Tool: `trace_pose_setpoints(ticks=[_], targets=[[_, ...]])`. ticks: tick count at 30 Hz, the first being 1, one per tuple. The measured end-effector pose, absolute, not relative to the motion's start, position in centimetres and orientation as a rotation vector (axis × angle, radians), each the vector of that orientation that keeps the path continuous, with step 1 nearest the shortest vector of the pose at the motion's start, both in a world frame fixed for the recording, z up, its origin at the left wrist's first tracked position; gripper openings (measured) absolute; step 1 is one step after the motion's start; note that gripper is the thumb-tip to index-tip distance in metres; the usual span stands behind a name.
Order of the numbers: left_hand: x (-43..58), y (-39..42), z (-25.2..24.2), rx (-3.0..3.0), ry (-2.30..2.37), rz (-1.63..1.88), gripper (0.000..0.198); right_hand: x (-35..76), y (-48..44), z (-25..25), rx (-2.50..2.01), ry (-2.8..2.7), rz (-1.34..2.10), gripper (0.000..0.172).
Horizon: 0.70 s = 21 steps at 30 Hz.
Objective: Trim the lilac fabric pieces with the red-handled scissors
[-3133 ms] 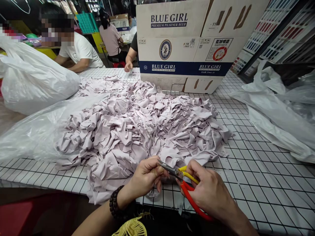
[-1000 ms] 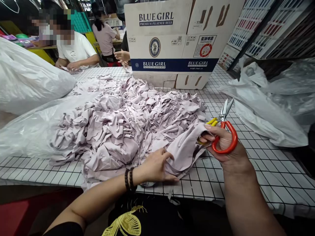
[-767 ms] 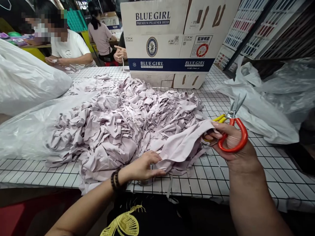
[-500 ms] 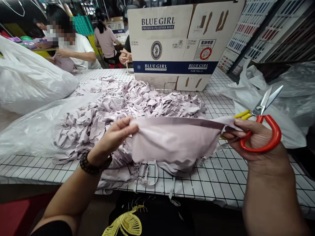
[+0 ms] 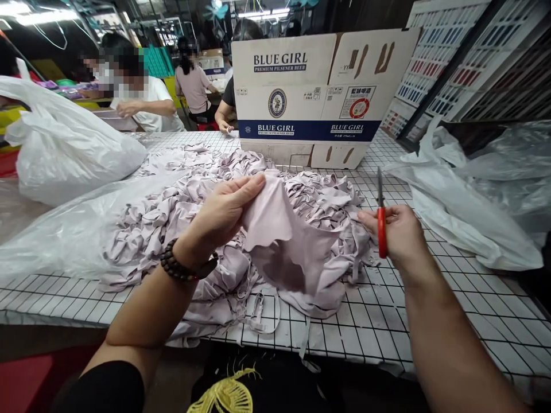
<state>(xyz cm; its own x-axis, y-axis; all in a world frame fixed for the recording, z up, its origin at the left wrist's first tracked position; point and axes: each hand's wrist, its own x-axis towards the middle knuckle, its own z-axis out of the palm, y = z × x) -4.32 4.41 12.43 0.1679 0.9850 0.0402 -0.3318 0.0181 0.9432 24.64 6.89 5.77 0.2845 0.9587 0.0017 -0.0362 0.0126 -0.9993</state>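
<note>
My left hand (image 5: 224,209) is closed, thumb and fingers pinching the upper edge of a pale lilac garment piece (image 5: 269,215). The piece hangs in folds over a large heap of similar lilac fabric pieces (image 5: 148,221). To the right, my right hand (image 5: 403,232) is closed around red-handled scissors (image 5: 381,232), their blades pointing up. Its thumb and fingertip reach toward the garment's right side; whether they touch fabric I cannot tell. Loose thin straps (image 5: 260,315) lie at the near side of the heap.
A large beer carton (image 5: 297,74) stands behind the heap on the grid-patterned table (image 5: 383,321). White plastic bags lie left (image 5: 81,155) and right (image 5: 482,212). Several people sit beyond, including a person in white (image 5: 150,103). Stacked white crates (image 5: 456,51) stand at the right.
The lilac piece, earlier stretched between both hands, now hangs from my left hand, which has moved up and right. My right hand has moved left, its scissors turned upright. The view has tilted up slightly.
</note>
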Motion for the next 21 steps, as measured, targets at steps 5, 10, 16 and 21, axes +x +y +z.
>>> trace_pose_setpoints(ticks=[5, 10, 16, 21], targets=[[0.2, 5.6, 12.9, 0.937, 0.719, 1.216, 0.018, 20.0, 2.6, 5.6, -1.074, -1.125, 1.316, 0.05], [3.6, 6.4, 12.9, 0.972, 0.67, 1.118, 0.007, 16.1, 0.6, 5.4, -0.969, -1.024, 1.23, 0.042], [1.5, 7.3, 7.8, 1.456, 1.11, 0.817, 0.025, 20.1, 5.0, 1.2, -1.107, -0.81, 1.195, 0.023], [1.2, 2.9, -0.1, 1.509, 1.373, 0.756, 0.035, 23.1, 5.9, -2.6, -1.23, -0.736, 1.188, 0.025]])
